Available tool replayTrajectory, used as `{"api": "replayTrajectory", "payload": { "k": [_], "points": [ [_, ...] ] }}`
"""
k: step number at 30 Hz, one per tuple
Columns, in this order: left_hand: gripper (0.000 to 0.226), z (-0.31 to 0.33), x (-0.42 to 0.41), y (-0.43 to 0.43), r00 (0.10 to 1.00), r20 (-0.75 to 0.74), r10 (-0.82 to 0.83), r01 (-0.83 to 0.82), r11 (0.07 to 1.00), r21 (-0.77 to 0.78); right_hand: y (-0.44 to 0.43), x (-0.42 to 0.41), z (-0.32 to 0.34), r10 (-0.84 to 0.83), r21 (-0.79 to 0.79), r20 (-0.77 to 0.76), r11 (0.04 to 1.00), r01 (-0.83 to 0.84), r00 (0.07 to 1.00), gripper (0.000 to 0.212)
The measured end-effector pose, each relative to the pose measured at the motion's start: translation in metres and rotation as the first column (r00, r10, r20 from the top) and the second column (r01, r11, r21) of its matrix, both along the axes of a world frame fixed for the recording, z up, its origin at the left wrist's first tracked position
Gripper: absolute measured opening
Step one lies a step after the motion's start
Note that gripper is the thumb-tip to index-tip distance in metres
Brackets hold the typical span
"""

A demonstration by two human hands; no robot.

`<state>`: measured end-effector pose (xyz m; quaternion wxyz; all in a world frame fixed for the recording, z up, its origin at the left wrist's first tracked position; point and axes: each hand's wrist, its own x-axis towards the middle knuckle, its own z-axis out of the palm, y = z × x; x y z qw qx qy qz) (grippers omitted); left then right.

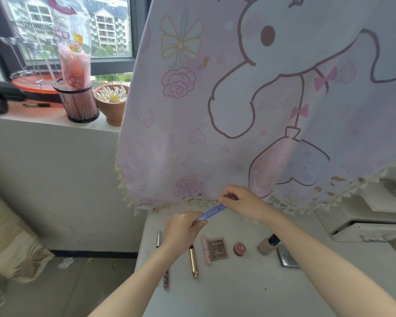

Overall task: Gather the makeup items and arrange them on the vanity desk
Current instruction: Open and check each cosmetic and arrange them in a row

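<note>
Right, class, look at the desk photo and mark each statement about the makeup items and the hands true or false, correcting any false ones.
1. Both hands hold the purple pen. True: the left hand grips one end and the right hand the other.
2. The gold tube stands upright on the desk. False: it lies flat.
3. The red pot sits to the right of the palette. True.
4. The cotton swabs are in the mesh cup. False: they are in a brown bowl beside it.
5. The curtain is plain white. False: it is pink with a cartoon print.
</note>
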<state>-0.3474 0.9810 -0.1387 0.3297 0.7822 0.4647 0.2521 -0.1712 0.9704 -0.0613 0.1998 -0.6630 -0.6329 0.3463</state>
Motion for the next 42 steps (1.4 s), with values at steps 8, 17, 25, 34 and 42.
{"api": "replayTrajectory", "payload": {
  "k": [8, 17, 25, 34, 42],
  "points": [
    [0.027, -0.001, 0.001, -0.002, 1.0, -0.006, 0.015, -0.015, 0.999, -0.029, -0.004, 0.003, 0.0, -0.028, -0.033, -0.02, 0.999, 0.028, 0.999, 0.027],
    [0.037, -0.007, -0.001, -0.01, 0.999, -0.026, 0.024, -0.025, 0.998, -0.06, -0.005, 0.011, -0.008, -0.041, -0.012, -0.12, 0.999, 0.04, 0.992, 0.009],
    [0.022, -0.02, -0.013, -0.021, 0.998, 0.003, 0.069, -0.068, 0.988, -0.14, 0.001, 0.016, -0.017, 0.005, -0.022, -0.178, 1.0, -0.01, 0.984, 0.03],
    [0.015, -0.037, -0.019, -0.033, 0.996, 0.013, 0.089, -0.079, 0.934, -0.348, 0.012, 0.011, -0.045, 0.06, -0.051, -0.174, 0.996, -0.07, 0.983, 0.037],
    [0.016, -0.065, -0.02, -0.052, 0.979, -0.085, 0.188, -0.206, 0.883, -0.421, 0.018, -0.009, -0.08, -0.1, -0.261, -0.369, 0.965, 0.0, 0.924, 0.019]
  ]
}}
